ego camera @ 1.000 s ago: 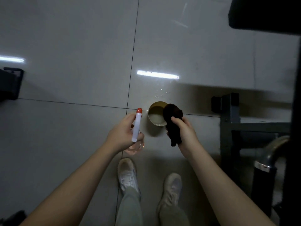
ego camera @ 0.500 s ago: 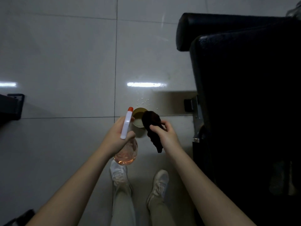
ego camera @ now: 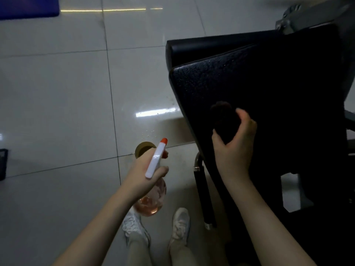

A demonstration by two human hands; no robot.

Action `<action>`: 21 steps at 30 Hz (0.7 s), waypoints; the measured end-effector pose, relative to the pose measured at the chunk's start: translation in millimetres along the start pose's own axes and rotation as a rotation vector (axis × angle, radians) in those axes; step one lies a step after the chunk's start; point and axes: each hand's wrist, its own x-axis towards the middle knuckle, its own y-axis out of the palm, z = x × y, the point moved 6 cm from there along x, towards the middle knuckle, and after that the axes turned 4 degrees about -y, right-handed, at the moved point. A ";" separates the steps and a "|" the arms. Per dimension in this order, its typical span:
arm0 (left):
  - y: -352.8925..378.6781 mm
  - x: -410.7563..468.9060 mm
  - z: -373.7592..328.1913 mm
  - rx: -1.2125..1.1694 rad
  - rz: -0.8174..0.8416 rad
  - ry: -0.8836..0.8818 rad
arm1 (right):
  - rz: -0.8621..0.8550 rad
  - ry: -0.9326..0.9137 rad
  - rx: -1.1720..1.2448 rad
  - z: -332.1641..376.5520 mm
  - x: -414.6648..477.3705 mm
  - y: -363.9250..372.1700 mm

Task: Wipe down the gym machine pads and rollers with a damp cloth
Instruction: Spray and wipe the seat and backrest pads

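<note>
Since half a second ago the right hand has carried the cloth away from above the cup and up to the machine pad, while the left hand has kept the spray bottle low over the floor.

At the far left edge a dark basket (ego camera: 2, 164) stands on the pale tiled floor (ego camera: 57, 93), and a blue mat (ego camera: 28, 6) lies in the upper left corner. Left of centre, the left hand (ego camera: 148, 169) grips the spray bottle (ego camera: 153, 198) at its neck, fingers (ego camera: 161, 169) curled round it below the white head and its orange nozzle. The clear body, with pinkish liquid in it, hangs beneath the palm. Just beyond the hand a tan cup (ego camera: 143, 147) sits on the floor, partly hidden by the knuckles. Two white shoes (ego camera: 180, 223) show below.

Right of the bottle a black-gripped handle (ego camera: 203, 196) with a chrome end runs along the pad's lower edge. The right hand (ego camera: 234, 148) holds the cloth (ego camera: 223, 120), a dark wad (hard to tell from the black behind it). The thumb sits on its left side and the fingers (ego camera: 243, 115) are hooked over its right. The cloth lies in front of the lower left part of the textured black pad (ego camera: 269, 83); whether it touches cannot be told. A second black pad (ego camera: 211, 43) stands behind.
</note>
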 end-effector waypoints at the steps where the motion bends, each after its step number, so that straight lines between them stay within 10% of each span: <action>1: 4.5 1.1 -3.9 0.003 0.014 -0.006 | 0.012 -0.038 -0.105 -6.1 7.1 2.0; 21: 34.2 15.5 -78.6 0.224 0.190 0.036 | -0.035 -0.044 -0.530 -105.9 -24.5 -17.8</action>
